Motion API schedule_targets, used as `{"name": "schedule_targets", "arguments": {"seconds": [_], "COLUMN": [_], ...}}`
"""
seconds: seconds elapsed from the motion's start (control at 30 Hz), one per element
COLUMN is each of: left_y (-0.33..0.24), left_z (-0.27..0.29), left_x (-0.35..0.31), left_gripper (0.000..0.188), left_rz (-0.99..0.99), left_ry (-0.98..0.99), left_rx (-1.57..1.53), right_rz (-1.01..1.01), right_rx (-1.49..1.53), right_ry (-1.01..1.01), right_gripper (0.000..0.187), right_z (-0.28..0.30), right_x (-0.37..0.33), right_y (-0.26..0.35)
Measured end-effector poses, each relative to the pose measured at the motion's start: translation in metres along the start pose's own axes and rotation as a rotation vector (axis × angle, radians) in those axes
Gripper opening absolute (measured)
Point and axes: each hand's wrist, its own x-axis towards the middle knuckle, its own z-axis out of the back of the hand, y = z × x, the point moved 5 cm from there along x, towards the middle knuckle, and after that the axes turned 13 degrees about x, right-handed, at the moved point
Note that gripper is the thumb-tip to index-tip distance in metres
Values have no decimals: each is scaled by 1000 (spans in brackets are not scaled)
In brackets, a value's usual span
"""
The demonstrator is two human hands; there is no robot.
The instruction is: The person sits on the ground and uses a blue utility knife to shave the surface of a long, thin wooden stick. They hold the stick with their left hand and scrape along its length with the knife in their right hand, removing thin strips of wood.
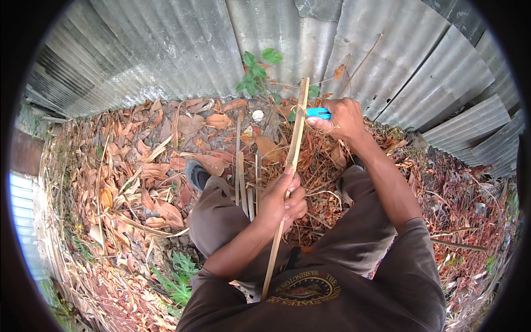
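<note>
A long split bamboo strip (298,133) runs from my chest up and away toward the metal wall. My left hand (281,202) is closed around its middle, with fingers wrapped over it. My right hand (345,119) grips a blue utility knife (319,113) near the strip's far end. The knife's front end meets the strip's right edge, where thin curled shavings hang; its blade cannot be made out. Between my feet, on the ground, lie several more narrow bamboo strips (241,182).
A corrugated metal wall (166,50) stands close ahead, with overlapping sheets at the right. Dry leaves (160,171) and shavings cover the ground. A small green plant (253,74) and a thin stick (362,63) rise by the wall. My shoe (196,174) is beside the strips.
</note>
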Motion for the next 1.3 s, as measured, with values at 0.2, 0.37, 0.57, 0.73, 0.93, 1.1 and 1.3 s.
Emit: {"name": "schedule_targets", "arguments": {"seconds": [0.2,0.37,0.57,0.73,0.93,1.1,1.3], "left_y": [21,-9,-15,-16,-13,-11,-10], "left_z": [-39,15,9,12,13,7,5], "left_x": [-14,10,16,19,21,14,12], "left_gripper": [39,36,35,37,38,38,39], "left_rz": [26,-94,-120,-92,-89,-70,-46], "left_ry": [278,-29,-72,-124,-130,-70,-79], "left_rx": [195,109,116,132,137,108,105], "right_rz": [-721,-738,-493,-344,-118,-18,60], "right_rx": [-36,-168,-314,42,228,134,21], "right_ry": [-237,173,673,317,245,165,17], "right_gripper": [91,91,73,55,67,61,67], "right_z": [63,51,15,32,-9,-16,-5], "right_x": [3,-38,-62,-38,-46,-43,-19], "right_y": [-139,-127,-91,-16,32,29,20]}}
